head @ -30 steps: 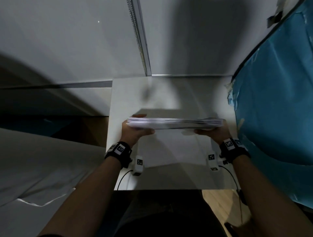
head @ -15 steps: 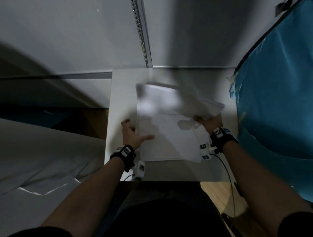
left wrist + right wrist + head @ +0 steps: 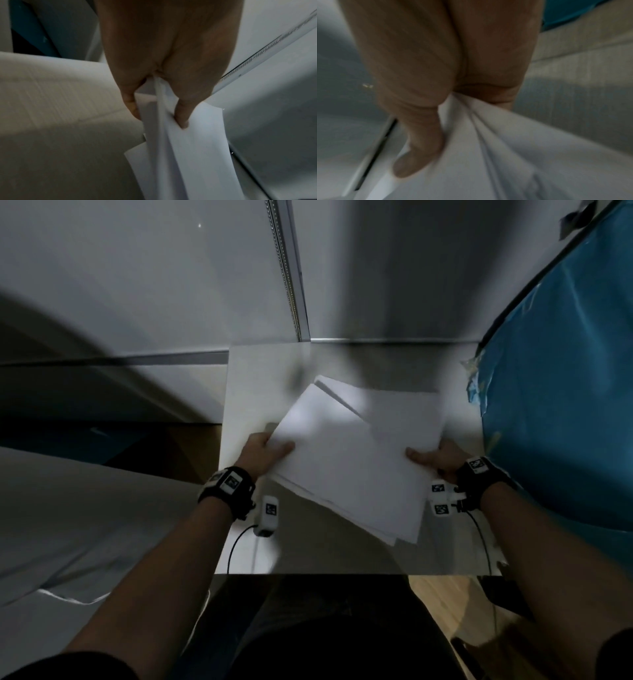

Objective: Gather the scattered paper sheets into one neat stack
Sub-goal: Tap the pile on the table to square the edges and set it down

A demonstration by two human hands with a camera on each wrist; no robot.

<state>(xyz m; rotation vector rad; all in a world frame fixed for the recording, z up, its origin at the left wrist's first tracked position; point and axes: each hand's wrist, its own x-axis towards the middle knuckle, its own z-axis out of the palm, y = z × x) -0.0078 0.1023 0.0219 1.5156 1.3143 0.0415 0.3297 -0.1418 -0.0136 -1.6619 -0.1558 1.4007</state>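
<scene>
Since half a second ago, our loose stack of white paper sheets (image 3: 346,453) has turned askew over the small white square table (image 3: 253,378), corners fanned, with the near right corner pointing toward us. We pinch its left edge with our left hand (image 3: 262,455), thumb (image 3: 181,116) on top and fingers (image 3: 131,106) beneath. Our right hand (image 3: 436,460) grips the right edge, thumb (image 3: 418,151) pressed on top; a blue tarpaulin (image 3: 561,392) hangs at right.

Dim light, heavy shadows, blurred wrist views
</scene>
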